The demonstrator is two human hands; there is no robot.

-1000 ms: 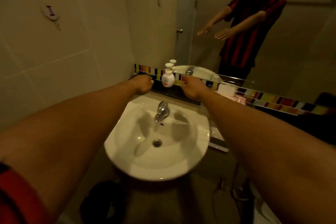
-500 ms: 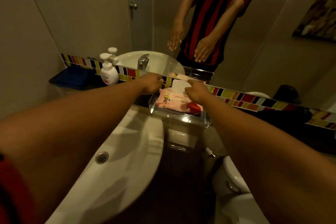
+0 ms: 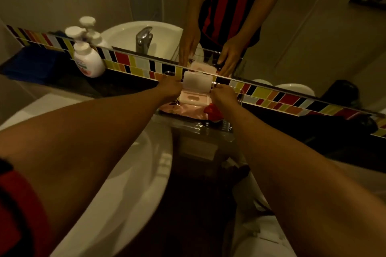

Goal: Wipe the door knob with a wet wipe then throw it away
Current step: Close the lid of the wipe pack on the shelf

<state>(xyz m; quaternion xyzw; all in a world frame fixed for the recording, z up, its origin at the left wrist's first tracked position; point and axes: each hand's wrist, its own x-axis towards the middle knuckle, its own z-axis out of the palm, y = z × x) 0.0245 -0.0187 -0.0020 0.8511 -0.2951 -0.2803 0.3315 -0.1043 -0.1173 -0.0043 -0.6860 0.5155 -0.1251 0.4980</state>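
Note:
A pink wet wipe pack (image 3: 189, 108) lies in a clear tray (image 3: 200, 126) on the dark ledge under the mirror. Its white flip lid (image 3: 196, 82) stands up, showing the oval slot (image 3: 193, 97). My left hand (image 3: 168, 88) touches the pack's left side beside the lid, fingers curled onto it. On the other side, my right hand (image 3: 223, 96) rests its fingertips against the lid's right edge. No loose wipe shows in either hand. The door knob is out of view.
A white sink (image 3: 117, 190) sits under my left arm, its tap visible only in the mirror. A pump soap bottle (image 3: 88, 59) and a blue cloth (image 3: 31, 64) stand on the ledge at left. A toilet (image 3: 263, 233) is at lower right.
The view has swung right from the sink to the tray. Both hands have moved from beside the soap bottle onto the wipe pack, closing in on either side of its raised lid.

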